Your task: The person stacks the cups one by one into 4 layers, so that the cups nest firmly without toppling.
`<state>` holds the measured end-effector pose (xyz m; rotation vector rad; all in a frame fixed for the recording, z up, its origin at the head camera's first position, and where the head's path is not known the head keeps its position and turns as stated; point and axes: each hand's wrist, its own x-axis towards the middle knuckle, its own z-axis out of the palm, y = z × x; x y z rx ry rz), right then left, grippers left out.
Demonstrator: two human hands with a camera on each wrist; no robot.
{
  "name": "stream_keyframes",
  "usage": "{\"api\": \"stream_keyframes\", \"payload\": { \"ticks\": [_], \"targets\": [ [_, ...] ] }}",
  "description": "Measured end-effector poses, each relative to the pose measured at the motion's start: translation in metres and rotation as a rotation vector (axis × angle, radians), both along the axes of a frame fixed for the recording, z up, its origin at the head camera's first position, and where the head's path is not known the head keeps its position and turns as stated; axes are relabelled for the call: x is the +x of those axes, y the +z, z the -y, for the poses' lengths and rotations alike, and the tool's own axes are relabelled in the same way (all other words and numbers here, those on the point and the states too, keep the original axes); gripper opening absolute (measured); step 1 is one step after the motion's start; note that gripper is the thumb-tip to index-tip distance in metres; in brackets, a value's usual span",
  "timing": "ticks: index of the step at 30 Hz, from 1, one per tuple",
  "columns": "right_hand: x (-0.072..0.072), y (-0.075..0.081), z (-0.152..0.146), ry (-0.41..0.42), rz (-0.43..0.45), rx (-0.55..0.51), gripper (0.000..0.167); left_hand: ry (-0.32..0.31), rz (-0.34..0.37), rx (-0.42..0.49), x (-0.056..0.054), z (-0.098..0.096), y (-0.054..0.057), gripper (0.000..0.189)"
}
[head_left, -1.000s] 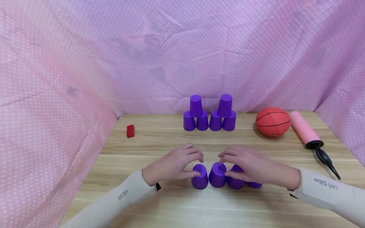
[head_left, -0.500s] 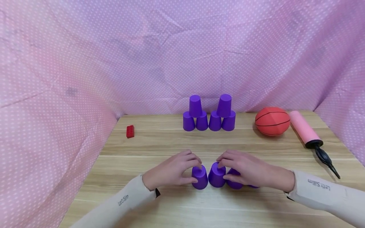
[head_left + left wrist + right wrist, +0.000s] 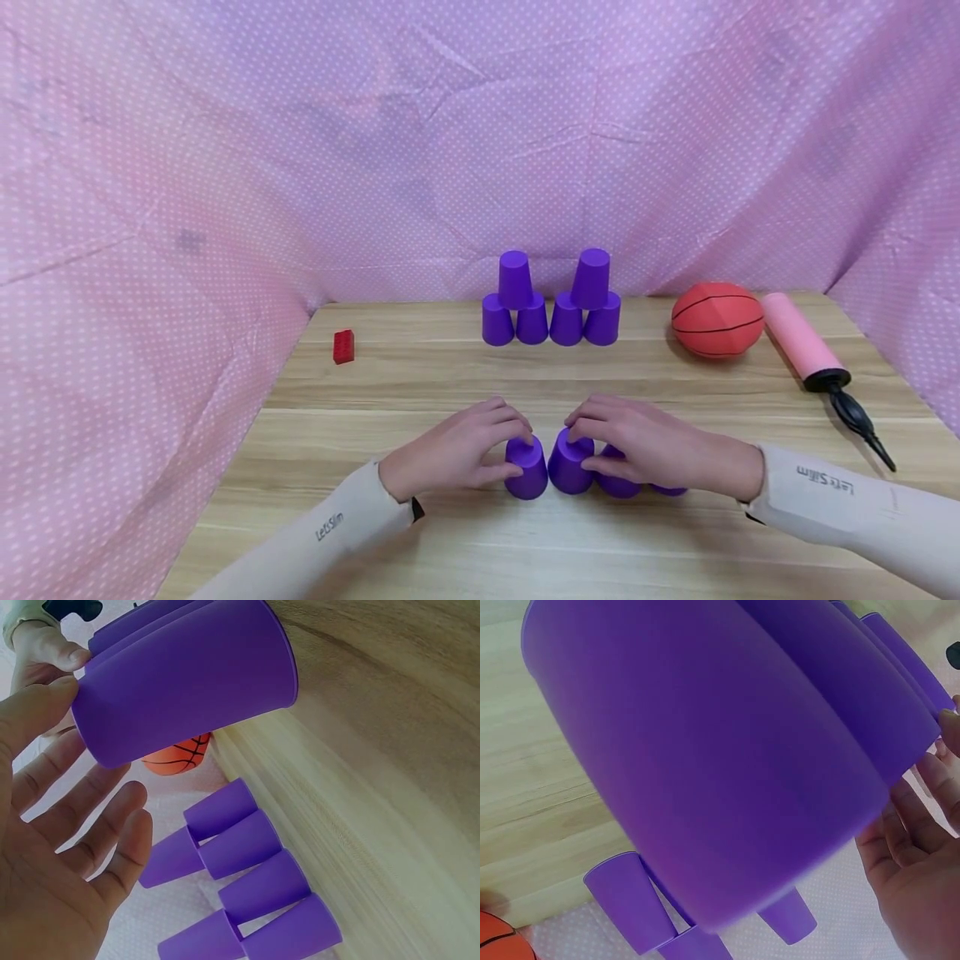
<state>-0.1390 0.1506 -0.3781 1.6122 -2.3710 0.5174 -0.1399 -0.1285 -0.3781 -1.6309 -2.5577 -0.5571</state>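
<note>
In the head view several upside-down purple cups stand in a row near the front of the table. My left hand (image 3: 465, 446) pinches the top of the leftmost cup (image 3: 529, 477) between thumb and fingers. The second cup (image 3: 568, 473) has the fingertips and thumb of my right hand (image 3: 648, 446) at its top. Partly under the right hand are a third cup (image 3: 617, 485) and a fourth (image 3: 670, 491). In the left wrist view, thumb and fingers meet the leftmost cup (image 3: 187, 682) at its narrow end. A large near cup (image 3: 697, 750) fills the right wrist view.
Behind, two small pyramids of purple cups stand side by side, the left pyramid (image 3: 514, 279) and the right pyramid (image 3: 592, 279). A red toy brick (image 3: 343, 347) lies at left. To the right are an orange-red basketball-patterned balloon (image 3: 717, 321) and a pink hand pump (image 3: 806, 337).
My right hand has moved a little left, its fingers lowering onto the second cup. The left hand's fingers have come down onto the leftmost cup. The back cups have not moved.
</note>
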Motion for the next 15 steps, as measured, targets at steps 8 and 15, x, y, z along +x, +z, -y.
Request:
{"api": "stream_keyframes", "payload": {
  "ticks": [8, 15],
  "targets": [
    [0.0003, 0.0001, -0.0006, -0.017, 0.013, 0.021, 0.027, 0.028, 0.033, -0.016, -0.0001, 0.0009, 0.0011, 0.028],
    [-0.0027, 0.0000, -0.0019, -0.027, 0.026, 0.012, 0.026, 0.036, 0.047, -0.004, -0.0006, 0.0031, 0.0018, 0.026]
  ]
}}
